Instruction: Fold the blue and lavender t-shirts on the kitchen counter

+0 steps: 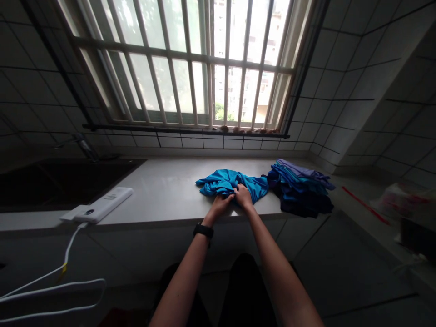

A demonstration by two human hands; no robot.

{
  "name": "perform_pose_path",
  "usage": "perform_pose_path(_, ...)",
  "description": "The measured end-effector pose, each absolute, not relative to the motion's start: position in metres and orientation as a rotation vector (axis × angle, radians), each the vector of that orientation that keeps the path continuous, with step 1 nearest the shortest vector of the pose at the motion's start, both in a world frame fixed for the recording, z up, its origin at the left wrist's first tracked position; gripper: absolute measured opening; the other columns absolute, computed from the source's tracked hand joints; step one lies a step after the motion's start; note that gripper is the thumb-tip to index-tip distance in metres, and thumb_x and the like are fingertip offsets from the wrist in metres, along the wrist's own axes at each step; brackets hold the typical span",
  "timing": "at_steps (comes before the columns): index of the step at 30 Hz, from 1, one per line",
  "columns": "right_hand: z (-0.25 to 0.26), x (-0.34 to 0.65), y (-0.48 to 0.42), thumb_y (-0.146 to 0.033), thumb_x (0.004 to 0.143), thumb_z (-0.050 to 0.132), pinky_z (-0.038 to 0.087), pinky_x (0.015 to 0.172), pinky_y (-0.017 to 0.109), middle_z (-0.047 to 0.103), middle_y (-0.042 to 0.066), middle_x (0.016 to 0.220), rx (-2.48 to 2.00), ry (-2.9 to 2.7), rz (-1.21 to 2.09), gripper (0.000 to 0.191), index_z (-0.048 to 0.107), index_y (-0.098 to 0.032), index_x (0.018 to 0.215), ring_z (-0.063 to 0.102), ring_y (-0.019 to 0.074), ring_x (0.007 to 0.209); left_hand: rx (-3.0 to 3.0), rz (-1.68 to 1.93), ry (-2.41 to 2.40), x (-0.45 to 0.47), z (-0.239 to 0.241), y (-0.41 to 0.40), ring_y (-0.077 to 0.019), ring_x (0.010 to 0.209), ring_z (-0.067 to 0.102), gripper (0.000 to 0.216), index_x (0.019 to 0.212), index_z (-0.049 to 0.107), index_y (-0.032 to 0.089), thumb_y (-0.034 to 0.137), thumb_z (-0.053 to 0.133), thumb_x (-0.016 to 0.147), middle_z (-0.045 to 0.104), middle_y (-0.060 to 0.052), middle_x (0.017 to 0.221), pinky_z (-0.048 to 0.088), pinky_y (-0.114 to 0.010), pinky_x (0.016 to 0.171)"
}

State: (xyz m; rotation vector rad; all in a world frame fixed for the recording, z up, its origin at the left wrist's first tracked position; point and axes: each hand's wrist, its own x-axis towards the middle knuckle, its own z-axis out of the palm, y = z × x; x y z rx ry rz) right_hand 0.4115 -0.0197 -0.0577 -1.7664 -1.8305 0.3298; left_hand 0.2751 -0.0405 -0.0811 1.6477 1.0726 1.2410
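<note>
A crumpled bright blue garment lies on the white countertop, and its cloth is bunched in the middle. My left hand and my right hand meet at its near edge, and both pinch the fabric between their fingers. A black watch band circles my left wrist. To the right of the garment stands a loose pile of blue, purple and dark clothes, which neither hand touches.
A dark sink with a faucet lies at the left of the counter. A white power bank sits near the front edge, its white cable hanging down. A barred window is behind the counter, with tiled walls around it.
</note>
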Motion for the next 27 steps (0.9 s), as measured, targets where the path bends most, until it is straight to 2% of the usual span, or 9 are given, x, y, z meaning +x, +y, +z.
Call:
perform_pose_path(14, -0.0539, 0.4157, -0.0205, -0.022, 0.099, 0.046, 0.045, 0.098, 0.027, 0.075, 0.012, 0.122, -1.792, -1.752, 0.335, 0.033, 0.075, -0.017, 0.114, 0.068, 0.0249, 0.115, 1.692, 1.29, 0.988, 0.2766, -0.0791, -0.0429, -0.0324, 0.129, 0.063, 0.035, 0.114, 0.071, 0.021, 0.038, 0.063, 0.085, 0.071, -0.012, 0.134, 0.044, -0.048, 0.118)
perform_pose_path(19, -0.0553, 0.4171, -0.0195, -0.024, 0.098, 0.046, 0.046, 0.097, 0.028, 0.076, 0.011, 0.12, -1.788, -1.73, 0.333, 0.033, 0.075, -0.018, 0.113, 0.068, 0.0249, 0.113, 1.7, 1.289, 0.994, 0.2777, -0.0796, -0.043, -0.0301, 0.131, 0.061, 0.038, 0.117, 0.07, 0.021, 0.039, 0.062, 0.085, 0.07, -0.011, 0.138, 0.042, -0.045, 0.119)
perform_pose_path(27, -0.0541, 0.4177, -0.0213, -0.024, 0.096, 0.045, 0.047, 0.092, 0.031, 0.077, 0.012, 0.112, -1.783, -1.738, 0.314, 0.031, 0.075, -0.02, 0.102, 0.068, 0.0266, 0.106, 1.648, 1.28, 0.985, 0.278, -0.0764, -0.0444, -0.0296, 0.127, 0.065, 0.036, 0.114, 0.072, 0.02, 0.036, 0.062, 0.084, 0.073, -0.009, 0.132, 0.045, -0.045, 0.117)
